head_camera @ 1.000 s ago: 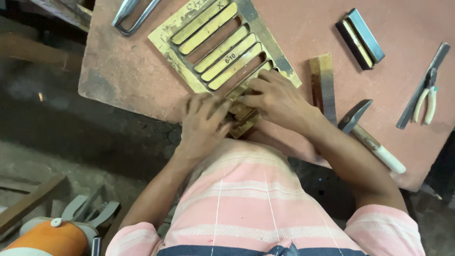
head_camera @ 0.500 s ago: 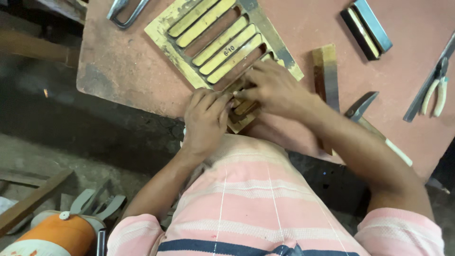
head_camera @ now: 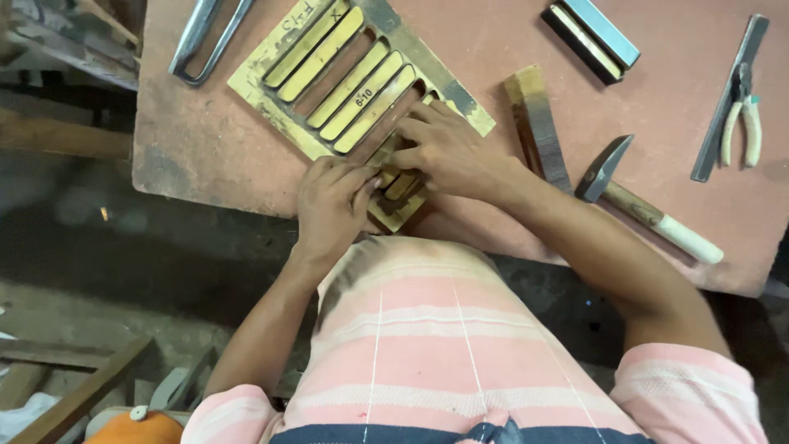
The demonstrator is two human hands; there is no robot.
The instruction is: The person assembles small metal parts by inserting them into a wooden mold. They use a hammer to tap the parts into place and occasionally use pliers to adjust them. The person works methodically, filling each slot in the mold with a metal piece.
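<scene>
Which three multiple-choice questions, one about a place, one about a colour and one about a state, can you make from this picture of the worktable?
1. Where is the hammer?
A. right of the slotted tray
B. left of it
C. on the floor

2. What colour are the handles of the pliers?
A. red
B. pale
C. black

3. What are both hands doing?
A. hanging free
B. gripping the hammer
C. pressing on the tray's near end

Answers: 1 A, it lies by the right forearm. 2 B, they look whitish. 3 C, left hand and right hand meet there.
</scene>
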